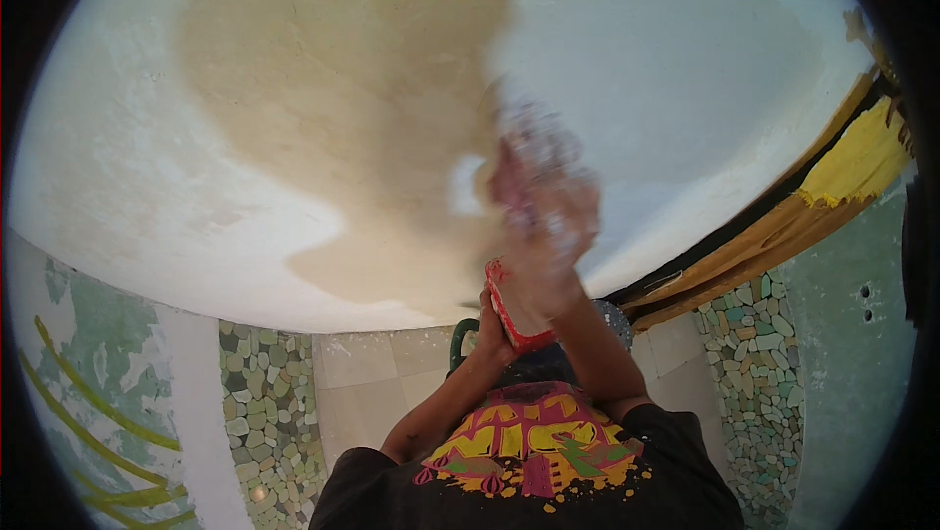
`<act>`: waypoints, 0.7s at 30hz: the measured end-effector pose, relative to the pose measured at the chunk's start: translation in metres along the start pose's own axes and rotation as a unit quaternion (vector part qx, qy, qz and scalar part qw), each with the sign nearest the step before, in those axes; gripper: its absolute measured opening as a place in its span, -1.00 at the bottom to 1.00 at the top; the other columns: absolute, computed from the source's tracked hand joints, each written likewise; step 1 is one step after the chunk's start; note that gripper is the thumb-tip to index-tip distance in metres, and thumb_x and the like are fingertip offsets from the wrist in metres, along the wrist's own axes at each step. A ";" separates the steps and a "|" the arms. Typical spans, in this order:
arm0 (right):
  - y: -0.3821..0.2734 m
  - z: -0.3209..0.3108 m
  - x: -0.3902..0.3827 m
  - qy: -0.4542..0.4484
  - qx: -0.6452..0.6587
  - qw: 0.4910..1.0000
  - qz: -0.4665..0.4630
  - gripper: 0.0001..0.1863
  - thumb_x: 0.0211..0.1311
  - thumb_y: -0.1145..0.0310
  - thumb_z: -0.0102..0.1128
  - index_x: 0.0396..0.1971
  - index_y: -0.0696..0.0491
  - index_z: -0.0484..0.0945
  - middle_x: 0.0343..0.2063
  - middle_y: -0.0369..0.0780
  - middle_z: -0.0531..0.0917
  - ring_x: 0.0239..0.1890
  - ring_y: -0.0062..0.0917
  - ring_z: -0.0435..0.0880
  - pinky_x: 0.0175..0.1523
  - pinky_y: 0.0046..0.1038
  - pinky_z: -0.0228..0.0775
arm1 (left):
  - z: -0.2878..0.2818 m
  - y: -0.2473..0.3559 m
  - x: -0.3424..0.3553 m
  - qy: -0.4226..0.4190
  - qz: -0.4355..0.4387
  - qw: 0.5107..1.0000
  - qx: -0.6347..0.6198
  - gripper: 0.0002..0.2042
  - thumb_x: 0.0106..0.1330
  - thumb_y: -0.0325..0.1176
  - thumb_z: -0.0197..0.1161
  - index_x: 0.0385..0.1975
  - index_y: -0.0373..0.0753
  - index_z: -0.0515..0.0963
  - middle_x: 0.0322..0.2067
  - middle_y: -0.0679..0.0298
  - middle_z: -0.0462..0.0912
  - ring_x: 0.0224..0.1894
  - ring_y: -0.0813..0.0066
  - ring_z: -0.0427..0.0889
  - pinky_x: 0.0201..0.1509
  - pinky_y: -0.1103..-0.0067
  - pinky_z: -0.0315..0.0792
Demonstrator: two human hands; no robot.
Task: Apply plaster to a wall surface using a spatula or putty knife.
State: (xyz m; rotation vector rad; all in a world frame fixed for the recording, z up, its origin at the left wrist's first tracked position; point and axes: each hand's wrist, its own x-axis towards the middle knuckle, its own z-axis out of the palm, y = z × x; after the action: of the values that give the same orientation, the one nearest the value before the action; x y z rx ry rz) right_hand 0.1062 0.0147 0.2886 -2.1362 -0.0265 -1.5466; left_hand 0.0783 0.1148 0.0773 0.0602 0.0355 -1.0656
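A red-rimmed tray (pixel 534 342), its inside pale, is held in front of my chest. My left hand (pixel 493 330) is closed around the left side of this tray. Above it my right hand (pixel 558 236) is smeared by motion and speckled with white. It grips a blurred, reddish hand tool (pixel 509 183) against the curved wall (pixel 392 148); the tool's exact kind cannot be made out. The wall has a large tan, damp-looking patch (pixel 343 50) on a whitish surface.
At the right stands brown and yellow painted relief work (pixel 783 227) along the wall's edge. Below lie beige floor tiles (pixel 362 383) with pebble strips (pixel 259 393) on both sides. A dark green curved thing (pixel 460 342) shows beside my left forearm.
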 end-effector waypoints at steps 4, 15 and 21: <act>-0.035 0.009 -0.014 -0.204 0.003 0.979 0.024 -0.24 -0.20 0.50 0.19 0.21 -0.08 0.60 0.23 -0.14 0.57 0.32 -0.23 0.47 0.32 -0.15 0.24 | -0.005 0.003 0.002 -0.039 0.028 0.998 0.030 -0.43 0.56 0.05 -0.09 0.47 -0.04 0.15 0.40 0.17 0.32 0.42 0.16 0.34 0.45 0.14 0.27; -0.020 -0.014 0.026 -0.073 -0.104 0.992 -0.021 -0.53 0.17 0.40 0.17 0.13 0.03 0.65 0.14 -0.15 0.66 0.28 -0.07 0.52 0.35 -0.14 0.22 | 0.012 -0.002 0.004 0.002 0.019 1.000 0.010 -0.33 0.51 0.25 -0.16 0.44 -0.07 0.20 0.37 0.15 0.37 0.39 0.14 0.38 0.42 0.14 0.31; -0.038 -0.002 0.003 -0.234 -0.055 0.969 -0.059 -0.25 -0.19 0.54 0.25 0.21 -0.04 0.58 0.22 -0.23 0.57 0.37 -0.25 0.40 0.35 -0.08 0.14 | -0.030 0.005 0.012 -0.060 -0.011 0.996 -0.069 -0.32 0.52 0.25 -0.30 0.44 -0.09 0.22 0.38 0.13 0.37 0.38 0.11 0.40 0.45 0.18 0.31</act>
State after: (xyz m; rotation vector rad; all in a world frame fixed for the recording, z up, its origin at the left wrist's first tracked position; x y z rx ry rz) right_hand 0.0943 0.0463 0.3067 -2.5840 -0.2347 -1.0901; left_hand 0.0885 0.1086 0.0473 -0.1292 0.0019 -1.0839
